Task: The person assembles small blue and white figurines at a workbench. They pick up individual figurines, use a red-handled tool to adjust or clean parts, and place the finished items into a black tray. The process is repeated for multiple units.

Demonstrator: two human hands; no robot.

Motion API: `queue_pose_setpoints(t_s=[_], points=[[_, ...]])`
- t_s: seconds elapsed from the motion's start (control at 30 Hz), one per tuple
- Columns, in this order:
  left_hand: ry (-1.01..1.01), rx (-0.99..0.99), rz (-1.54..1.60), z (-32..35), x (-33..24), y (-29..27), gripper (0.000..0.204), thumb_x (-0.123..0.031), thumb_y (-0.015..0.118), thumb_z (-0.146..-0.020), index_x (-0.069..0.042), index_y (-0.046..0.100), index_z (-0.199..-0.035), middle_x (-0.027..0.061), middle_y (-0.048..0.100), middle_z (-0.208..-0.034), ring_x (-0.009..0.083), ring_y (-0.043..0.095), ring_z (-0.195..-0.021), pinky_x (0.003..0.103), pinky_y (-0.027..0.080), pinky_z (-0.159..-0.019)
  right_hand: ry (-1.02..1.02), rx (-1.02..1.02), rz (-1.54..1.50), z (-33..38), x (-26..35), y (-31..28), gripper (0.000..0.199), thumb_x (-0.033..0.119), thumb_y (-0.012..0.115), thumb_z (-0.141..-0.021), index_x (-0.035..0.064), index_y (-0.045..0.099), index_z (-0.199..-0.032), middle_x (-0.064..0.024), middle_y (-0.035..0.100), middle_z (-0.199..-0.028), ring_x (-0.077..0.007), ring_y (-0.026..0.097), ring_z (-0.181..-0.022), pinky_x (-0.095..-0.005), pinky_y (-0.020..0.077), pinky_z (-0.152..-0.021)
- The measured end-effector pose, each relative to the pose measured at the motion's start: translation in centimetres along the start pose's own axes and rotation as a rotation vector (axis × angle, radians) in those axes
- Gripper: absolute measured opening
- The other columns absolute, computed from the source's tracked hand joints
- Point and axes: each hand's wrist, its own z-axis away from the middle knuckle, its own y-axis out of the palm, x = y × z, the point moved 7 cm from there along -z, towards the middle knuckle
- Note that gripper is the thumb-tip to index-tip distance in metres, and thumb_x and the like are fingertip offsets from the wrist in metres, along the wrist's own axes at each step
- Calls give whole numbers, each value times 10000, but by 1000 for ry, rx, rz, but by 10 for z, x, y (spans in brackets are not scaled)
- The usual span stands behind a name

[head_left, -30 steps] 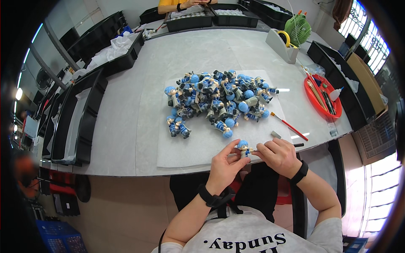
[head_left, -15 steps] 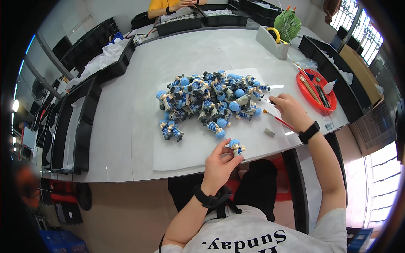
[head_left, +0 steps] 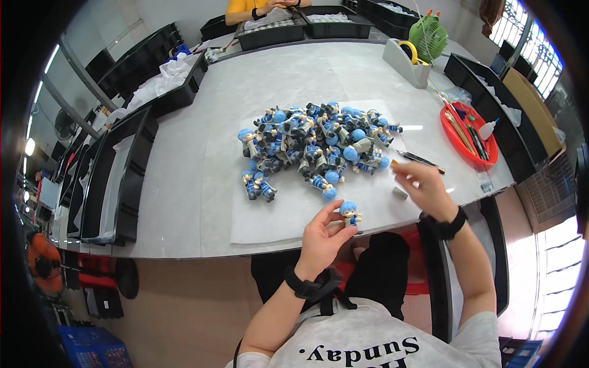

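My left hand [head_left: 322, 236] holds a small blue-haired figurine [head_left: 350, 214] upright over the table's near edge. My right hand [head_left: 422, 183] hovers to the right of it, fingers pinched. Its fingertips are at a thin dark brush [head_left: 423, 161] with an orange end; I cannot tell whether they grip it. A pile of several similar blue-haired figurines [head_left: 316, 144] lies on a white sheet [head_left: 276, 211] in the middle of the grey table [head_left: 184, 153]. Two more figurines [head_left: 259, 186] lie apart at the pile's lower left.
A red tray [head_left: 450, 132] with sticks and a small glue bottle [head_left: 489, 128] sits at right. A tape dispenser [head_left: 405, 61] and green fan [head_left: 428, 35] stand behind. Black bins [head_left: 123, 178] line the left and far edges. Another person's hands [head_left: 270, 9] work at the far end.
My right hand left the figurine, reached right toward the brush on the table, and now has drawn slightly back. My left hand kept the figurine and turned it upright.
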Motion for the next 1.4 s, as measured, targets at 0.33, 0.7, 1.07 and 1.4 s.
queue_pose_setpoints(t_s=[0.33,0.7,1.07,1.4], points=[[-71,104,336,18,-7,10,488,26,537,-809,-17,346,-1256,175,498,-1154,221,501,-1067,316,421,-896,632,234,-1356,96,42,110,317,210,413,-921,-25,427,-1133,-136,558,-982,-203,605,-863,-272,506,-722],[-54,151,102,26,-11,7,417,-70,487,-873,-12,372,-1269,90,539,-1102,135,514,-987,286,411,-859,542,-74,-1305,103,32,100,226,67,545,-845,-42,504,-1039,-130,588,-945,-185,602,-852,-287,515,-736],[-73,48,113,20,-8,3,322,-114,437,-903,0,439,-1204,144,533,-1130,193,528,-1024,332,426,-886,451,-212,-1132,107,25,92,278,-42,634,-746,-45,516,-997,-99,585,-924,-136,582,-834,-256,500,-749],[-117,19,151,13,-5,16,328,-122,413,-912,31,419,-1202,178,508,-1145,261,515,-1056,360,429,-897,413,-242,-1159,104,24,81,345,-64,652,-714,-65,507,-1028,-130,572,-966,-171,592,-863,-275,517,-748]])
